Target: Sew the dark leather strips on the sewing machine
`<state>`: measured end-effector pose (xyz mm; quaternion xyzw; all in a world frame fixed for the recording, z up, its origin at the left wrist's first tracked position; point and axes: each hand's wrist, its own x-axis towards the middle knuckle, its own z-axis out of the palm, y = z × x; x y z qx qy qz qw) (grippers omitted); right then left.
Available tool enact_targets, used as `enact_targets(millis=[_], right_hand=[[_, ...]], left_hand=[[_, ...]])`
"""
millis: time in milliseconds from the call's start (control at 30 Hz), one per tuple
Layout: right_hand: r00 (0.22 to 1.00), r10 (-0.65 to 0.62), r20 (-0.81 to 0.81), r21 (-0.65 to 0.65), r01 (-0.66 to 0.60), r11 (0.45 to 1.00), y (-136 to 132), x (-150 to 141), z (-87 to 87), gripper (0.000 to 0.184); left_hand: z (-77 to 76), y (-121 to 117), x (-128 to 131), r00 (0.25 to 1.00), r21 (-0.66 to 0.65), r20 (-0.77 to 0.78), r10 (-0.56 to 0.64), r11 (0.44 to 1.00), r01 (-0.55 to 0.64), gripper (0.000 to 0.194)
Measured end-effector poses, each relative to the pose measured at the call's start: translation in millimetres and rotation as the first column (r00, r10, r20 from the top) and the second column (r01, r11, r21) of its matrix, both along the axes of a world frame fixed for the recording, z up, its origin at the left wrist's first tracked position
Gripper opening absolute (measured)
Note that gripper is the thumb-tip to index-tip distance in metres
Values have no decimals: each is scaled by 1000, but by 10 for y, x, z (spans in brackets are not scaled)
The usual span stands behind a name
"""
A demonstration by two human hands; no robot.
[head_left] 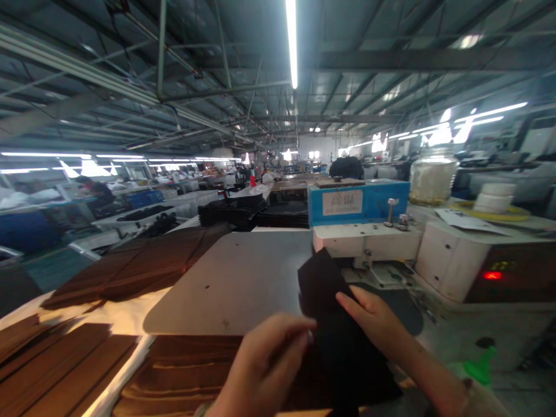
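Right fingers [363, 296] pinch black cloth [343, 336]; whether blurred left fingers [292, 324] grip it, I cannot tell.

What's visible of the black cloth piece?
The black cloth piece looks matte and unpatterned, with an angular upper end and a wider lower part. It slants in front of the grey metal plate, its top near the white machine arm. The right hand grips its right edge; the left hand, blurred, is at its left, contact unclear.
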<state>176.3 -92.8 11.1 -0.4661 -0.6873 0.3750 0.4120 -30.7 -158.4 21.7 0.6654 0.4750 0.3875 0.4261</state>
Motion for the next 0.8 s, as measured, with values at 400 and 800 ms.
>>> enact_targets(millis=[400,800], right_hand=[[986,-15,168,3,15,1000,55,-6,-112,28],[981,-156,113,25,154,988,218,-60,-255,42]], left_hand=[[-108,1367,370,999,284,-34,29,959,-19,35],[-165,1269,367,987,162,-81,-139,975,150,23]])
